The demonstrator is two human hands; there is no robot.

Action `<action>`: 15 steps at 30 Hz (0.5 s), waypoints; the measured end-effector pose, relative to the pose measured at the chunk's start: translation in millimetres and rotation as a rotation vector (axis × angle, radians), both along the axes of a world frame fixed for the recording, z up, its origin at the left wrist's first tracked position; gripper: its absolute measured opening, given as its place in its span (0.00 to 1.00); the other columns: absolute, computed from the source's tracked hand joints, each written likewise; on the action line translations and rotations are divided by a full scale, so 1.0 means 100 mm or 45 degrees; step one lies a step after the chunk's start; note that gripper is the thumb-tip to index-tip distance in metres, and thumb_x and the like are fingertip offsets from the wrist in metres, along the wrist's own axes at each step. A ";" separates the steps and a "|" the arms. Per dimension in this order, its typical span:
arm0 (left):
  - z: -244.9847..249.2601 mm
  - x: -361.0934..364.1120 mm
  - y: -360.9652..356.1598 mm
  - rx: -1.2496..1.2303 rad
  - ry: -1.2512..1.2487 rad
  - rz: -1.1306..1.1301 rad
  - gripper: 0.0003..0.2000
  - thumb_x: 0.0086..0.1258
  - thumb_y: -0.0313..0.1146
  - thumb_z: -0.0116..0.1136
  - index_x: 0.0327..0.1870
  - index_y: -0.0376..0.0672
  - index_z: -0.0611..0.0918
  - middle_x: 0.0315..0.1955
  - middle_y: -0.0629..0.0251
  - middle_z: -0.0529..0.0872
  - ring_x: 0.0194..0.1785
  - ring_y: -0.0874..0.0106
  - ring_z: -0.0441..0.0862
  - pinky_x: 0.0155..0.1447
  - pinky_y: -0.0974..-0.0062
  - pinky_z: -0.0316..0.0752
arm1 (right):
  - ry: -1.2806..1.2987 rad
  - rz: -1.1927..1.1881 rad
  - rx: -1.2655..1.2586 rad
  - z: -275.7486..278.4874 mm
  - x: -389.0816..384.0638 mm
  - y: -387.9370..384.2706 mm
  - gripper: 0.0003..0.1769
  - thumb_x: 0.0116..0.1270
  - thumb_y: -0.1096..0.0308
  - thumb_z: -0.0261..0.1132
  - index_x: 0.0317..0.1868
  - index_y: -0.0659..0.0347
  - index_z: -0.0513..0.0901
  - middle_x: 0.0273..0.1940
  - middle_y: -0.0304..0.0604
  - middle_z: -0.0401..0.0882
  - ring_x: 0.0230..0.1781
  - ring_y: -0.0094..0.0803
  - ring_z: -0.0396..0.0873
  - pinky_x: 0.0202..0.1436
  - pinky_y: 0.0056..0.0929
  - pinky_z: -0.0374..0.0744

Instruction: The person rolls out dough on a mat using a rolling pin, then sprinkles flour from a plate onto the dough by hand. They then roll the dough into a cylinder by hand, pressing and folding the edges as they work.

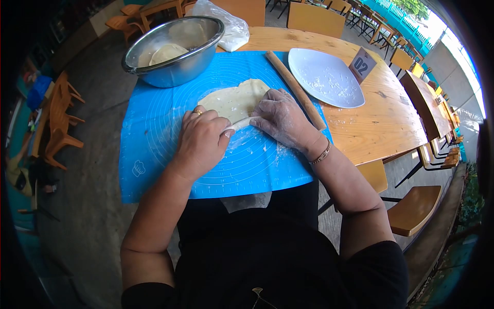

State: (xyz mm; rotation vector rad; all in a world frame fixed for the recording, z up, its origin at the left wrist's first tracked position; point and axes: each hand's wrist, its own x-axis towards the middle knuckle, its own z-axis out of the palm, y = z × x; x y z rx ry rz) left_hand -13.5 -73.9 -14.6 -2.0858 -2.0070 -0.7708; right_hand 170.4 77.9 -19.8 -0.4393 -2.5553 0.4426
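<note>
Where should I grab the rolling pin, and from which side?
Take the rolling pin by its far half, probably from above, gripping across the shaft. It lies flat and diagonal along the right edge of the blue mat, between the dough and the white plate. Its near end sits close beside the right hand, so the far end looks freer.

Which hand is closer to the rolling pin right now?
Right. The right hand sits just beside the rolling pin, its knuckles almost against it. The left hand is farther off, on the other side. Both pinch the near edge of the dough.
</note>
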 end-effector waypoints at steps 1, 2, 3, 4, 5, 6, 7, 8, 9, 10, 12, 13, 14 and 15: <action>0.02 0.02 0.00 0.000 0.000 -0.001 0.11 0.62 0.33 0.73 0.42 0.39 0.89 0.36 0.60 0.85 0.50 0.58 0.79 0.55 0.60 0.70 | 0.000 -0.001 0.000 0.00 0.00 0.00 0.10 0.61 0.68 0.75 0.41 0.60 0.87 0.44 0.49 0.80 0.51 0.47 0.78 0.60 0.43 0.76; 0.06 0.05 -0.01 0.091 0.014 -0.015 0.10 0.62 0.32 0.73 0.41 0.39 0.89 0.37 0.60 0.86 0.50 0.59 0.79 0.56 0.60 0.69 | 0.017 0.002 -0.014 0.00 0.00 0.00 0.09 0.62 0.68 0.75 0.41 0.61 0.88 0.43 0.48 0.80 0.51 0.47 0.78 0.60 0.43 0.76; 0.08 0.06 -0.01 0.182 0.028 -0.028 0.09 0.62 0.32 0.73 0.40 0.39 0.89 0.37 0.61 0.86 0.49 0.59 0.79 0.57 0.60 0.68 | 0.035 0.007 -0.027 0.00 -0.01 -0.01 0.09 0.62 0.68 0.75 0.40 0.61 0.88 0.42 0.48 0.80 0.51 0.46 0.78 0.60 0.43 0.76; 0.08 0.05 -0.01 0.182 0.028 -0.025 0.09 0.62 0.32 0.73 0.40 0.39 0.89 0.37 0.61 0.86 0.49 0.59 0.79 0.57 0.60 0.68 | 0.035 0.010 -0.027 -0.01 -0.01 -0.02 0.09 0.62 0.68 0.75 0.40 0.61 0.88 0.42 0.48 0.80 0.51 0.46 0.78 0.60 0.43 0.76; 0.08 0.04 -0.01 0.079 -0.002 -0.040 0.09 0.63 0.33 0.71 0.40 0.38 0.90 0.38 0.58 0.86 0.51 0.56 0.79 0.60 0.58 0.67 | 0.092 0.020 0.004 -0.03 -0.01 -0.03 0.09 0.61 0.67 0.75 0.40 0.59 0.89 0.42 0.48 0.80 0.49 0.47 0.77 0.58 0.42 0.76; 0.07 0.04 -0.01 -0.025 -0.034 -0.055 0.09 0.65 0.33 0.70 0.40 0.38 0.90 0.39 0.55 0.86 0.52 0.53 0.79 0.64 0.56 0.65 | 0.148 0.030 0.036 -0.04 -0.01 -0.03 0.09 0.60 0.65 0.74 0.39 0.58 0.90 0.41 0.49 0.80 0.48 0.48 0.77 0.56 0.42 0.76; 0.04 0.02 0.00 -0.026 -0.036 -0.053 0.09 0.65 0.33 0.70 0.40 0.38 0.90 0.39 0.55 0.86 0.52 0.53 0.79 0.64 0.56 0.65 | 0.146 0.032 0.035 -0.04 -0.01 -0.03 0.09 0.60 0.65 0.74 0.39 0.58 0.90 0.41 0.49 0.80 0.48 0.48 0.77 0.56 0.42 0.76; 0.00 0.00 0.01 0.030 -0.001 -0.052 0.10 0.63 0.33 0.72 0.41 0.38 0.90 0.38 0.58 0.86 0.50 0.56 0.78 0.60 0.58 0.65 | 0.113 0.009 0.014 -0.03 -0.01 -0.03 0.10 0.60 0.65 0.74 0.40 0.58 0.90 0.41 0.49 0.80 0.48 0.48 0.77 0.57 0.42 0.76; -0.01 -0.01 0.02 0.086 0.034 -0.052 0.11 0.61 0.33 0.73 0.42 0.39 0.90 0.38 0.62 0.85 0.48 0.60 0.77 0.56 0.61 0.66 | 0.079 -0.015 -0.006 -0.03 -0.01 -0.03 0.10 0.60 0.64 0.75 0.41 0.58 0.90 0.42 0.49 0.80 0.48 0.48 0.77 0.57 0.43 0.76; 0.00 0.00 0.02 0.085 0.034 -0.052 0.11 0.61 0.33 0.73 0.42 0.39 0.90 0.38 0.62 0.85 0.48 0.60 0.77 0.56 0.61 0.66 | 0.079 -0.015 -0.007 -0.04 -0.01 -0.02 0.10 0.60 0.64 0.75 0.41 0.58 0.90 0.42 0.49 0.80 0.48 0.48 0.77 0.57 0.43 0.76; 0.04 0.04 0.02 0.209 0.028 -0.014 0.10 0.62 0.33 0.73 0.42 0.39 0.90 0.37 0.61 0.86 0.48 0.59 0.79 0.56 0.60 0.67 | 0.068 -0.091 0.035 -0.05 -0.03 -0.03 0.11 0.59 0.64 0.75 0.42 0.57 0.89 0.42 0.49 0.80 0.48 0.48 0.77 0.57 0.43 0.76; 0.04 0.04 0.01 0.208 0.028 -0.012 0.10 0.62 0.33 0.73 0.42 0.39 0.90 0.37 0.61 0.86 0.48 0.59 0.79 0.56 0.60 0.67 | 0.068 -0.088 0.034 -0.05 -0.03 -0.04 0.11 0.59 0.64 0.75 0.42 0.57 0.89 0.42 0.49 0.80 0.48 0.48 0.77 0.57 0.43 0.76; 0.04 0.03 0.01 0.156 0.037 -0.043 0.10 0.62 0.32 0.72 0.41 0.39 0.90 0.37 0.60 0.86 0.47 0.59 0.79 0.55 0.60 0.67 | 0.079 -0.077 0.038 -0.04 -0.02 -0.06 0.11 0.60 0.64 0.75 0.41 0.58 0.89 0.42 0.49 0.80 0.48 0.49 0.77 0.57 0.44 0.76; 0.04 0.03 0.01 0.106 0.047 -0.076 0.09 0.63 0.31 0.72 0.41 0.38 0.90 0.38 0.59 0.87 0.47 0.58 0.80 0.55 0.60 0.68 | 0.091 -0.066 0.042 -0.03 -0.02 -0.06 0.11 0.60 0.64 0.75 0.41 0.58 0.89 0.42 0.49 0.80 0.49 0.49 0.77 0.58 0.44 0.76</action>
